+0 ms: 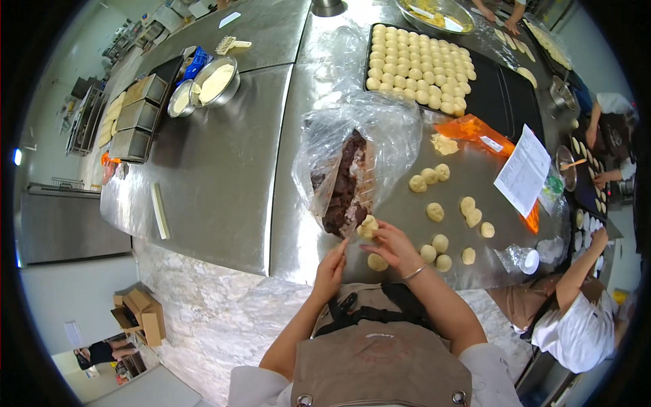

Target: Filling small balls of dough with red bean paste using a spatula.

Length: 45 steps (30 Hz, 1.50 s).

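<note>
As fingers (389, 233) hold dough (367, 226), open tabletop (217, 183) leftward

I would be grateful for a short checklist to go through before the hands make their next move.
1. Dough piece in the right hand: ok, held at the fingertips beside the dark filling.
2. Slim tool in the left hand: ok, seemingly gripped, its end at the filling.
3. Filling exposed: ok, the clear plastic is open over it.
4. Filling already on the held dough: cannot tell.
5. All dough balls on the black tray: not ok, loose dough pieces lie on the steel table.
6. Space on the tray: ok, its right part is bare.
</note>
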### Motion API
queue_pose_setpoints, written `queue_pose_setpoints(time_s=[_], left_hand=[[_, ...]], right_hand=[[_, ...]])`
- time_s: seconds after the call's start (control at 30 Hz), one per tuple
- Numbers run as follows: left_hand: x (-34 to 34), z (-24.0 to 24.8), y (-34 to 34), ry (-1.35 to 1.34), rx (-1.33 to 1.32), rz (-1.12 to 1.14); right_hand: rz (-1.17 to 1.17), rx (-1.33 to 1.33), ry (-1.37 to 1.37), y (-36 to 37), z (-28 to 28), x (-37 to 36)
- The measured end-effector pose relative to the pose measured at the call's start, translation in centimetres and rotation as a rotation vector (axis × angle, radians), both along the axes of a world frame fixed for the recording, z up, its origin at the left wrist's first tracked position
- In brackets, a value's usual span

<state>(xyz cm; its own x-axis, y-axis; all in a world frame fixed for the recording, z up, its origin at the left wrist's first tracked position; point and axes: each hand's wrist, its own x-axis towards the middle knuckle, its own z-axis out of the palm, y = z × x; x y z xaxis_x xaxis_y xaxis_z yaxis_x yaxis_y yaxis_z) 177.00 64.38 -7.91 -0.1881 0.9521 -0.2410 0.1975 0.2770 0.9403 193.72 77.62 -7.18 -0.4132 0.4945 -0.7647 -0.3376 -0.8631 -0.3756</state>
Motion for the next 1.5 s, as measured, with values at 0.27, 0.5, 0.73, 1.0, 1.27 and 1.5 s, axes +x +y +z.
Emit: queue_pose_setpoints(time_s=[0.27,0.5,0.73,1.0,1.27,1.5], left_hand=[[0.6,1.4,-0.3,0.567,0.152,-0.090],[-0.7,2.5,-2.8,0.644,0.065,-0.185],[-1.7,-2.8,-2.0,0.763,0.136,-0.084],[4.2,8.2,8.6,0.091,0.170,0.113],[3.6,8.7,9.4,-0.015,0.162,0.111],[3.9,9.5,9.9,-0.079,0.203,0.114]], right_hand=[[0.012,0.040,0.197,0.7,0.0,0.1],[-0.084,0.099,0.088,2.0,-1.1,1.6],[-0.064,0.209,0.044,3.2,2.9,1.7],[-0.084,0.460,-0.003,-0.2,4.5,0.8],[-0.137,0.465,0.029,-0.9,5.6,0.9],[-0.116,0.662,-0.055,-1.4,6.1,0.7]])
